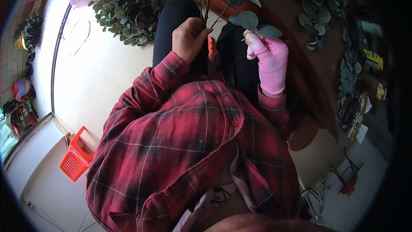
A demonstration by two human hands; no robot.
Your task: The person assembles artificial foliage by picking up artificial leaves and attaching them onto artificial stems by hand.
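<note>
My left hand (188, 41), bare, is closed around the thin dark stems of a eucalyptus branch (207, 5), whose leaves rise past the top edge of the view. My right hand (272, 62) wears a pink glove with the fingertips bare. Its thumb and fingers pinch a small sprig of round eucalyptus leaves (248, 20) at its lower end. This sprig stands to the right of the branch, its leaves fanned out above the glove. Both hands are above my dark-trousered knees.
A leafy eucalyptus bunch (128, 15) lies on the floor at upper left. More greenery (319, 17) rests on the brown wooden table (296, 66) at right, near a yellow container (373, 59). An orange plastic basket (75, 163) stands at lower left.
</note>
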